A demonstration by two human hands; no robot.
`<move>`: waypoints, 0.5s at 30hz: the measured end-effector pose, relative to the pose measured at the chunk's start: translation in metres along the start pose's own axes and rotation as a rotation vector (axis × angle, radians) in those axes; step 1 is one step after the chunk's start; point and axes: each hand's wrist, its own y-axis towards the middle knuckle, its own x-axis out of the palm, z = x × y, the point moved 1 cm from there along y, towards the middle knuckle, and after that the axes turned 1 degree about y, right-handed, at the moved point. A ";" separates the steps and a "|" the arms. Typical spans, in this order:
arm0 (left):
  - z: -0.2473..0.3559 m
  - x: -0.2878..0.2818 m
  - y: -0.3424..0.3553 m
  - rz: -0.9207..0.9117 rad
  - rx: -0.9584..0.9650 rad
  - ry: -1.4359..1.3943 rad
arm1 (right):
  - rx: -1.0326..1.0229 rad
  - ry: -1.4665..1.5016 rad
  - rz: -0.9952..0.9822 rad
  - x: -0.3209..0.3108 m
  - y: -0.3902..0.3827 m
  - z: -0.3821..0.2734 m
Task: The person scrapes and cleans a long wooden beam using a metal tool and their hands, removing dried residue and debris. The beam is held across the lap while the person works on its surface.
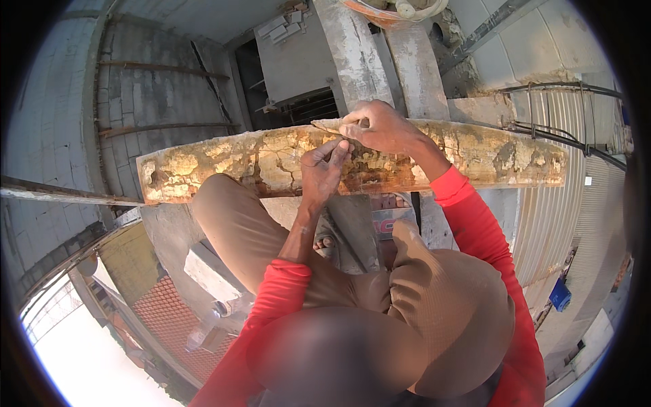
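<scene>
A long weathered beam or ledge (271, 157), with cracked, flaking yellow and brown patches, runs across in front of my knees. Over its middle, my left hand (323, 171) pinches thumb and finger together; what lies between them is too small to make out. Just beyond it to the right, my right hand (382, 127) is curled, thumb and fingertips closing near the ledge's far edge. A thin, pale, dark-edged sliver (325, 127) shows beside the right fingertips; whether they grip it I cannot tell. The two hands are close together, nearly touching.
Beyond the ledge lie grey concrete slabs (356, 51), an orange basin (386, 15) holding a hose-like coil, and a drop with broken tile pieces (281, 28). Black cables (569, 139) run at the right. A white block (211, 271) lies left of my bent knee.
</scene>
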 end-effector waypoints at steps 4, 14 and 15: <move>0.000 0.003 0.006 -0.029 -0.038 0.086 | 0.041 0.088 -0.125 0.009 0.024 0.003; 0.014 0.021 0.009 0.184 0.006 0.143 | 0.126 -0.226 -0.019 0.003 0.026 0.021; 0.015 0.023 0.009 0.248 0.060 0.187 | 0.172 -0.233 0.009 0.004 0.026 0.026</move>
